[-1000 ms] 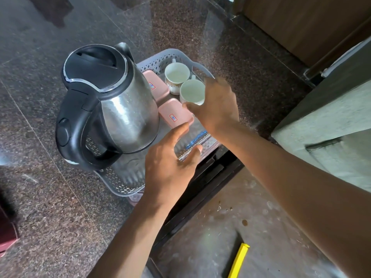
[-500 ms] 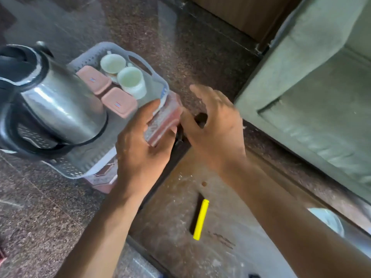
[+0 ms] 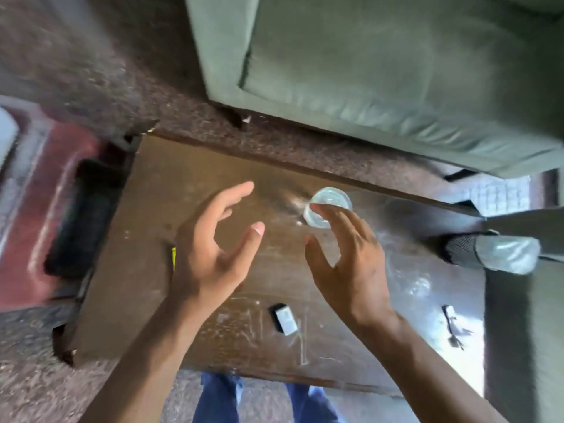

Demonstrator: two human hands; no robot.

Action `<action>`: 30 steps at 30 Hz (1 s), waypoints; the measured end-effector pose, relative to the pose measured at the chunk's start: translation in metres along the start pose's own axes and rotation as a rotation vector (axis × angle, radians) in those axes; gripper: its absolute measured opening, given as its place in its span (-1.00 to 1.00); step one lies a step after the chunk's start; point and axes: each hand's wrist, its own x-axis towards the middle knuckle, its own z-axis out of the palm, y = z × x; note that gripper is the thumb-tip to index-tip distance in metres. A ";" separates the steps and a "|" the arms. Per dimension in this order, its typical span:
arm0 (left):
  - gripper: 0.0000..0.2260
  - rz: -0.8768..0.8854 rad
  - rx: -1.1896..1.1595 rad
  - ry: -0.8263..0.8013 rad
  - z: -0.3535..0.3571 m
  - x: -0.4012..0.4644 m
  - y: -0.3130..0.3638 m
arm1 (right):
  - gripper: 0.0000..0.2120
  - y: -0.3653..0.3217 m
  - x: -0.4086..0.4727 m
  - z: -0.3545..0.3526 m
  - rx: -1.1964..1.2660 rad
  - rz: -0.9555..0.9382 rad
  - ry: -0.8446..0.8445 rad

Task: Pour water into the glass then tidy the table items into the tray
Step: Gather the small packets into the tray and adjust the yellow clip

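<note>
**Hands off the tray, now over the brown table by the glass**

So the view has swung a lot since half a second ago. Back then the grey plastic tray with the steel kettle, the cups and the pink-lidded boxes filled the left of the shot, and the person's left hand was gripping the tray's near edge. None of that tray stuff is clearly in view now; there's just a blurry reddish shape with a dark slab on it (image 3: 82, 218) off the left end of the scuffed brown wooden table (image 3: 146, 270), too smeared to name.

Both hands have come away and hover over the table. The left hand (image 3: 210, 254) is empty, fingers spread and loosely curved, thumb out, gripping nothing. The right hand (image 3: 351, 264) is empty as well, fingers straight-ish and fanned, with the fingertips (image 3: 323, 209) overlapping the near rim of the clear drinking glass (image 3: 331, 199). Can't tell if they actually touch it or just hang above.

The glass stands upright near the table's far edge. A thin yellow stick (image 3: 173, 257), in plain sight on the table earlier, now only peeks out from behind the left hand. A small black-and-white block (image 3: 285, 319) lies near the table's front edge, between the two forearms. A grey-green sofa (image 3: 396, 71) sits beyond the table's far side, blue trouser legs (image 3: 219, 398) just past its near edge.
</note>
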 end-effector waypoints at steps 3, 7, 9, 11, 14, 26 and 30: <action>-0.65 0.058 -0.020 -0.055 0.052 -0.006 0.014 | -0.61 0.051 -0.023 -0.021 -0.039 0.108 0.011; -0.65 0.064 -0.055 -0.190 0.117 -0.015 0.029 | -0.64 0.117 -0.053 -0.043 -0.075 0.257 0.014; -0.65 0.049 -0.075 -0.256 0.147 -0.020 0.034 | -0.64 0.151 -0.070 -0.051 -0.092 0.318 0.028; -0.65 0.038 -0.071 -0.316 0.174 -0.024 0.036 | -0.63 0.186 -0.086 -0.057 -0.129 0.400 0.031; -0.63 0.002 -0.049 -0.408 0.211 -0.030 0.034 | -0.58 0.244 -0.111 -0.067 -0.202 0.550 -0.017; -0.60 -0.135 0.015 -0.611 0.300 -0.071 0.026 | -0.61 0.376 -0.174 -0.080 -0.360 0.771 -0.188; -0.60 -0.169 0.005 -0.625 0.315 -0.081 0.027 | -0.65 0.376 -0.176 -0.071 -0.271 0.753 -0.169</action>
